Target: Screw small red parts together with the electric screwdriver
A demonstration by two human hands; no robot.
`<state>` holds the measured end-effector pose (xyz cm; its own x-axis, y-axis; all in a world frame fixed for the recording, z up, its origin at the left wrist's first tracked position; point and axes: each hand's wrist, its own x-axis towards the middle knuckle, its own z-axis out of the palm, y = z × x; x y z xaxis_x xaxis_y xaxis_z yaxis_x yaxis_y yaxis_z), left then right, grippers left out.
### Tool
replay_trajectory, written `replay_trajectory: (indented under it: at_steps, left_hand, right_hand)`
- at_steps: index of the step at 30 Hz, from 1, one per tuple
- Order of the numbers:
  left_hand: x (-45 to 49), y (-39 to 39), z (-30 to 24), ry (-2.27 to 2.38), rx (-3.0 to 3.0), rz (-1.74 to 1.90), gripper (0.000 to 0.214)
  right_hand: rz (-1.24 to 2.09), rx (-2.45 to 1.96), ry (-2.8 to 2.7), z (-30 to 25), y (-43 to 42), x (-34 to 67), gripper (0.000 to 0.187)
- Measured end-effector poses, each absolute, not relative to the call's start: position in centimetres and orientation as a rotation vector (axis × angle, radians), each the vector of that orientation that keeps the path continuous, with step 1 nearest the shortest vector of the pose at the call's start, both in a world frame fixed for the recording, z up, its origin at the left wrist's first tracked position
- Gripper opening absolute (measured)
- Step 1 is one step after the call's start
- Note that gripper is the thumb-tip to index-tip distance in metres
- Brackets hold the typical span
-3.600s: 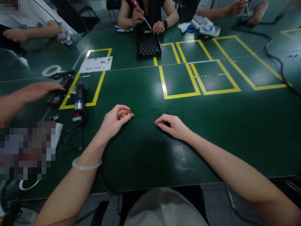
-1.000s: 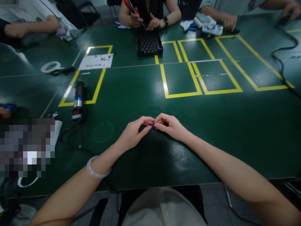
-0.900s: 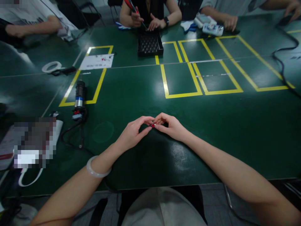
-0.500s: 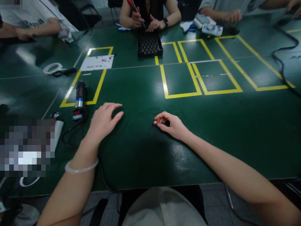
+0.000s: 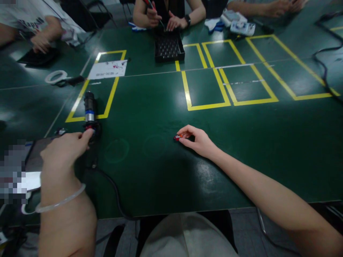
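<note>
My right hand [image 5: 197, 141] rests low over the green table, thumb and fingertips pinching a small red and orange piece [image 5: 177, 137] too small to name. On the left, my left hand [image 5: 66, 148] is closed at the near, red end of a black cylindrical device with a silver and blue band [image 5: 89, 109]. Its thumb presses on that end, while the other fingers are mostly hidden. The device lies on the table, its far part inside a yellow taped outline. A black cable [image 5: 114, 185] runs from near this hand to the table's front edge.
Across the green table [image 5: 150, 189], a person works over a black tray [image 5: 169, 55]. Yellow tape outlines [image 5: 209, 106] mark the surface. A printed sheet [image 5: 107, 69] and a white tape roll [image 5: 55, 76] lie at left; blue-white gloves [image 5: 214, 25] lie at the back. Other people sit at the far side.
My left hand has moved left and closed at the near end of the cylindrical device; before, it hovered open beside it. My right hand keeps its pinch in nearly the same place.
</note>
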<state>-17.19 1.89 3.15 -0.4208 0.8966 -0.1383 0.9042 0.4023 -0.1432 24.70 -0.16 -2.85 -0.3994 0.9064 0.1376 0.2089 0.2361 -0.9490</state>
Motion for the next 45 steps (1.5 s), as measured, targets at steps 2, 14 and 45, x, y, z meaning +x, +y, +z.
replay_trajectory:
  at_steps: [2,14,45]
  left_hand:
    - [-15.7,2.2,3.1,2.617,1.554,-0.466,0.076]
    - [-2.8,0.3,0.6,2.351,2.308,-0.313,0.061]
    - [3.9,-3.9,-1.0,1.269,2.758,0.178,0.039]
  right_hand:
    - [1.205,-1.033,-1.776,-2.8,-0.2,24.7,0.016]
    - [1.148,-1.024,-1.785,-3.2,-0.1,24.6,0.020]
    - [0.720,-1.163,-2.138,-3.3,0.3,25.3,0.018]
